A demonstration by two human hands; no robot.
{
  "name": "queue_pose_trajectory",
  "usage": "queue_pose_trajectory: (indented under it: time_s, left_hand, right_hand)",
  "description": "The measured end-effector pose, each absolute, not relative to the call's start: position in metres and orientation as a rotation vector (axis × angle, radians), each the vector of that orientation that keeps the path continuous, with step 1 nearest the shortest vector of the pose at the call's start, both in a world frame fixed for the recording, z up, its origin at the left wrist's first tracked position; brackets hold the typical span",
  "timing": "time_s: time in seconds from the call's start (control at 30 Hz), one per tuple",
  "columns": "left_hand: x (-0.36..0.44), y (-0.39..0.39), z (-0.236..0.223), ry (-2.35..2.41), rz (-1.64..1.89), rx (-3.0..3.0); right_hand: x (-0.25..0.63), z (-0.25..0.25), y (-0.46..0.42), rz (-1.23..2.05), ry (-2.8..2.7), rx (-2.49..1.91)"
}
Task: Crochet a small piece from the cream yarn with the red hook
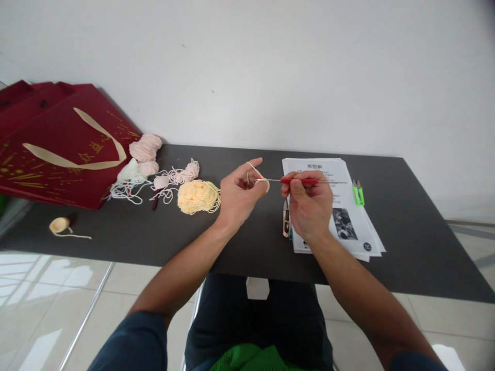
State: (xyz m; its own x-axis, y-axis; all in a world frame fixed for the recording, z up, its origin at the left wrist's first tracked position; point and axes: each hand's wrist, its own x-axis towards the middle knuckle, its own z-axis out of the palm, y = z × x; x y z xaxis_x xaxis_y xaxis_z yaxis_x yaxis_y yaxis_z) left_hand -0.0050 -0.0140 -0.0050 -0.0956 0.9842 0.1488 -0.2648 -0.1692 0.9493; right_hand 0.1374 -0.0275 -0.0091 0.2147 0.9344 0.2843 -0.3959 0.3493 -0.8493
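My right hand grips a crochet hook by its red handle, with the thin metal shaft pointing left. The hook's tip reaches the fingers of my left hand. Cream yarn loops over the raised index finger of that hand and comes down to the thumb, where it is pinched. The stitches at the hook's tip are too small to make out. A pale yellow yarn skein lies just left of my left hand, its loose strands running behind the hand.
Printed sheets lie under my right hand, with green thread snips on them and another pair of snips at their left edge. Pink yarn, white yarn, a small cream crocheted piece and red paper bags are on the left.
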Motion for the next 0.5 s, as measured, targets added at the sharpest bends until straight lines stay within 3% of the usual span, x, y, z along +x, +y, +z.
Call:
queue_pose_trajectory:
  time_s: [0.5]
  left_hand:
    - [-0.0061, -0.0153, -0.0039, 1.032, 1.542, 1.108]
  right_hand:
    - [0.1429, -0.0164, -0.0251, 0.856, -1.020, -0.730]
